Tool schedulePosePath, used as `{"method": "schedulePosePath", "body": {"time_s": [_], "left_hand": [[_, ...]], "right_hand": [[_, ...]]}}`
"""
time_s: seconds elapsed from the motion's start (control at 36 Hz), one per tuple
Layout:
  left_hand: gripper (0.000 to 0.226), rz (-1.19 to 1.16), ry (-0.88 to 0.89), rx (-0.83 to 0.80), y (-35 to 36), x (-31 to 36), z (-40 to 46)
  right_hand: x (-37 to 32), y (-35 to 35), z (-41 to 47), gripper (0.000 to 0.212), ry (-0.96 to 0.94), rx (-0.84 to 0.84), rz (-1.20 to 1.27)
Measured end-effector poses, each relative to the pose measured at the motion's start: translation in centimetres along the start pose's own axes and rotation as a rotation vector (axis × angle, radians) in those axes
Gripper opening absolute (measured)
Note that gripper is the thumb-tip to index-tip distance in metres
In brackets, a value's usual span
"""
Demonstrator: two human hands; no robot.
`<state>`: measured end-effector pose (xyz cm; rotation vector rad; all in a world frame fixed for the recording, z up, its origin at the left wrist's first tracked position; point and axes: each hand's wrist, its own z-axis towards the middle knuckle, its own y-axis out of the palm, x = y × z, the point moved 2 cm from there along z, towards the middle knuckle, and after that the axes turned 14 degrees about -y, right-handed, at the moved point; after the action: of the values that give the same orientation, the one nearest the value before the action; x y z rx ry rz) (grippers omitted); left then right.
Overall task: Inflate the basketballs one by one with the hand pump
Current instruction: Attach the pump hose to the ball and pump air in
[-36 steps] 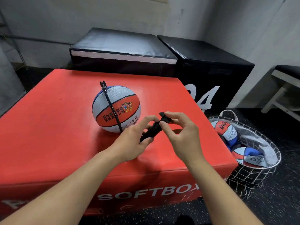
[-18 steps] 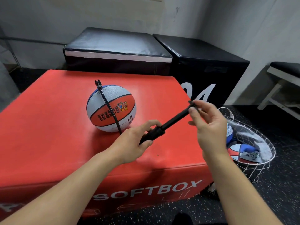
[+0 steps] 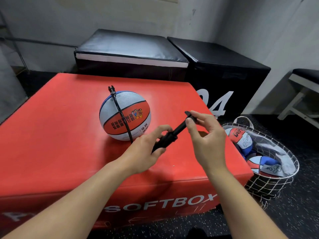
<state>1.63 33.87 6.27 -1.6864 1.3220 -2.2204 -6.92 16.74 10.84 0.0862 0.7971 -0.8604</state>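
Note:
A white, red and blue basketball (image 3: 125,116) sits on the red soft box (image 3: 60,135). A black hose (image 3: 120,112) runs from its top down its front toward the black hand pump (image 3: 170,137). My left hand (image 3: 146,149) grips the pump's barrel just right of the ball. My right hand (image 3: 205,135) pinches the pump's handle (image 3: 189,116), with the rod partly drawn out between the two hands.
A wire basket (image 3: 279,169) holding several flat balls stands on the floor to the right of the red box. Two black padded boxes (image 3: 131,49) sit behind it. A white bench (image 3: 303,94) is at the far right.
My right hand pulled the handle out to the upper right, then pushed it partway back toward the barrel. My left hand kept its hold on the barrel.

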Motion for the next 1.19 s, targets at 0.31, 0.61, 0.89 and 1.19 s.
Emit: {"method": "schedulePosePath", "body": {"time_s": [0.31, 0.61, 0.89, 1.19], "left_hand": [[0.069, -0.013, 0.009, 0.001, 0.2, -0.1, 0.3], [0.068, 0.037, 0.001, -0.054, 1.1, 0.4, 0.3], [0.066, 0.036, 0.007, -0.069, 1.3, 0.7, 0.1], [0.065, -0.054, 0.007, -0.003, 0.0, -0.5, 0.1]], "right_hand": [[1.1, 1.3, -1.7, 0.016, 0.032, -0.109, 0.014], [2.5, -2.4, -0.6, 0.016, 0.132, -0.043, 0.097], [2.4, -7.1, 2.9, 0.020, 0.116, 0.214, 0.122], [0.6, -0.1, 1.6, 0.017, 0.017, 0.037, 0.059]]}}
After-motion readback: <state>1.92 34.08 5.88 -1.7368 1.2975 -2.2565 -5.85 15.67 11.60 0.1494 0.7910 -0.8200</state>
